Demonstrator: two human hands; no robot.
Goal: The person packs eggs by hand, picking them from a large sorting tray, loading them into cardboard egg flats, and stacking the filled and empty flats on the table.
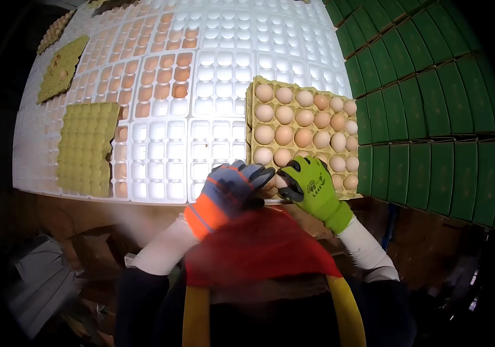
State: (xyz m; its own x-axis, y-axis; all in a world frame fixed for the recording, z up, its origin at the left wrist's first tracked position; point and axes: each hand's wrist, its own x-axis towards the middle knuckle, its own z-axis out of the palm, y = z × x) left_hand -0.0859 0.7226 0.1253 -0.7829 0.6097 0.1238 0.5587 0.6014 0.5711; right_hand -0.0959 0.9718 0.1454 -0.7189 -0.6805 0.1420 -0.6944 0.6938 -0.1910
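A pulp egg tray [251, 115] filled with rows of pale and light-brown eggs [284, 136] sits at the right front of the table. At its near edge my left hand [230, 188], in a grey and orange glove, curls its fingers and thumb around an egg [269, 184] that is mostly hidden. Just to the right, my right hand [312, 188], in a bright green glove with dark fingertips, has its thumb and fingers bent around another egg [281, 181] in the near row. The two gloves nearly touch.
White moulded trays [218, 139] cover the table, those on the left holding brown eggs [180, 90]. Overturned pulp trays [85, 150] lie on them at the left. Green boxes [432, 110] stand stacked along the right side. A red cloth [259, 248] covers my front.
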